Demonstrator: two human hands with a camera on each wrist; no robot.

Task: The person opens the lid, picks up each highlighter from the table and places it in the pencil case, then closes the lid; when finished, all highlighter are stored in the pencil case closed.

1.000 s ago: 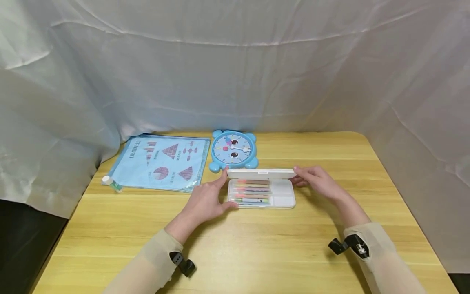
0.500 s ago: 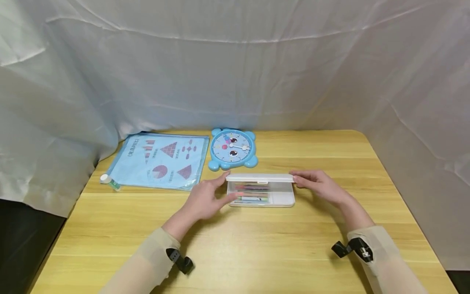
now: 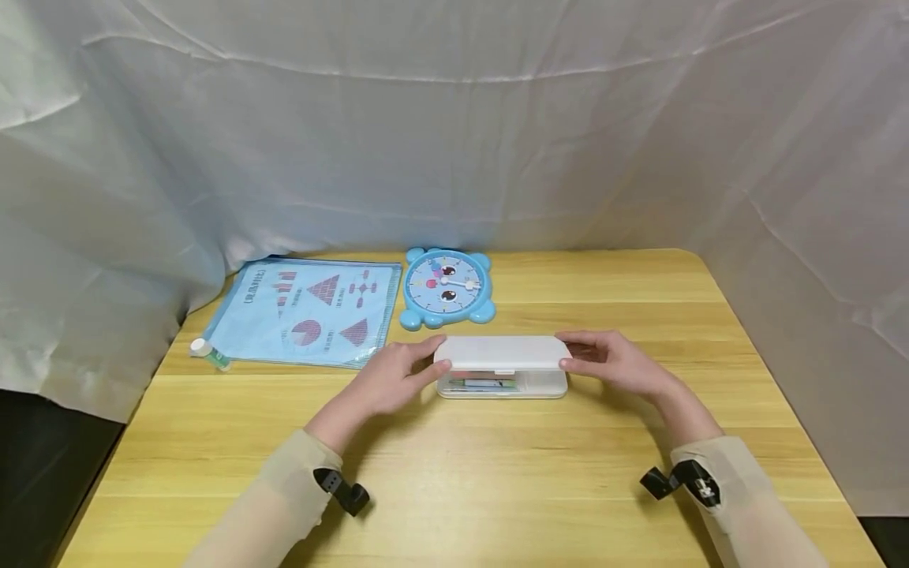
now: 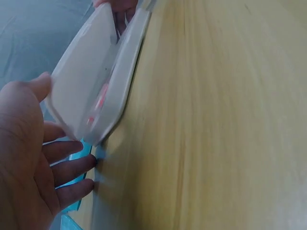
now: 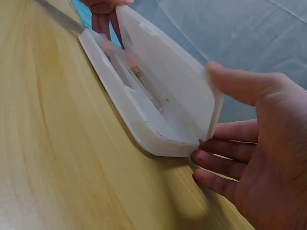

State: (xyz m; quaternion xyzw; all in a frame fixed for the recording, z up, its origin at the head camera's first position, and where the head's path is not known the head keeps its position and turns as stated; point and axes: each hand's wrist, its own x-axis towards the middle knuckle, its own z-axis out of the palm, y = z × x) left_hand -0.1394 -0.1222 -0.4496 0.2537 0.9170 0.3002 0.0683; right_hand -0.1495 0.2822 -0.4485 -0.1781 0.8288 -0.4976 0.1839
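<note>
A white pencil case (image 3: 500,353) lies on the table with its lid partly lowered; a gap along the front shows several pens (image 3: 486,384) inside. My left hand (image 3: 387,377) holds the lid's left end, thumb on its edge and forefinger behind it. At the opposite end, my right hand (image 3: 618,364) holds the lid the same way. From the right wrist, the raised lid (image 5: 168,72) tilts over the tray (image 5: 163,143), with the other fingers (image 5: 220,163) spread near the hinge side. The left wrist view shows the left thumb (image 4: 41,86) against the lid.
Behind the case sits a blue animal-shaped toy clock (image 3: 447,288). Left of it lies a light blue zip folder (image 3: 305,312) printed with charts, and a glue stick (image 3: 211,353) rests at its near-left corner. Grey cloth (image 3: 454,158) hangs behind the wooden table (image 3: 497,473).
The lid has swung down toward me from nearly upright, covering most of the pens. My left thumb has moved up from the tray's front edge to the lid. Both hands follow the lid.
</note>
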